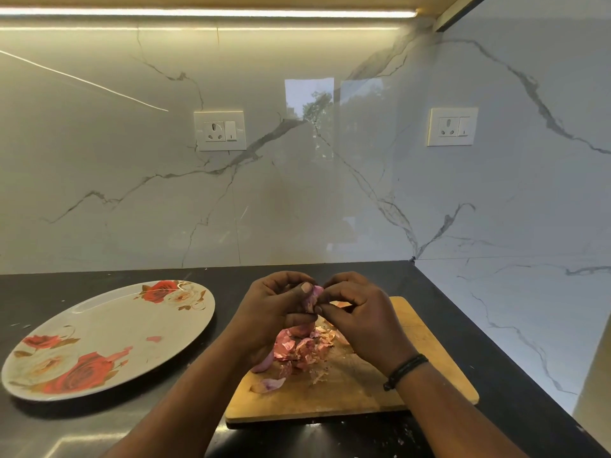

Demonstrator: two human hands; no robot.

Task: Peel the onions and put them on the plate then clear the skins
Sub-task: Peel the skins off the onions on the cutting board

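Observation:
Above the wooden cutting board (426,338), my left hand (274,312) grips a small pink onion (314,297), mostly hidden by my fingers. My right hand (357,315) pinches at the onion's skin with thumb and forefinger. A pile of pink onion skins (301,350) lies on the board under my hands, with a loose skin piece (269,385) nearer the board's front. The white floral plate (109,338) sits to the left on the black counter and holds no onions.
The black counter (479,358) ends at a marble wall behind and another on the right. Two wall sockets (220,130) (452,126) sit above the counter. Small skin crumbs lie on the counter in front of the board.

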